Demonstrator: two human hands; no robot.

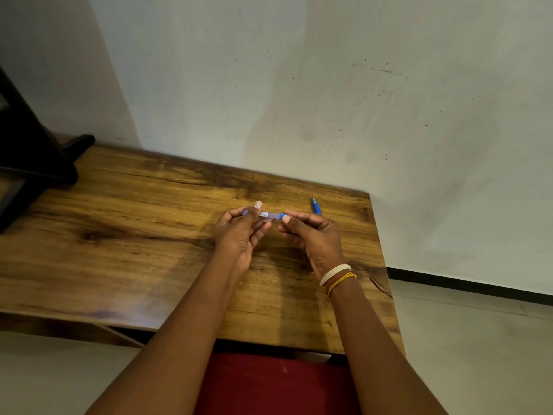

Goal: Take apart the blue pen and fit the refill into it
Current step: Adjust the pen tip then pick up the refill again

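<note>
Here, 1 slim blue plastic pen barrel with a white printed label (263, 214) is held level above the brown wood-grain table (119, 223), near its far right part. The left hand (239, 232) is closed round the barrel's left end, thumb on top; the right hand (311, 235) pinches the right end between thumb and fingers. 1 second blue pen-like piece with a thin dark tip (316, 206) lies on the table just beyond the right hand; whether it is the refill or a nose section cannot be told. Step in hand, as judged: separating the barrel. Advice: grip near the joint, twist opposite ways, pull straight along the axis, keep it over the table to catch loose parts.
</note>
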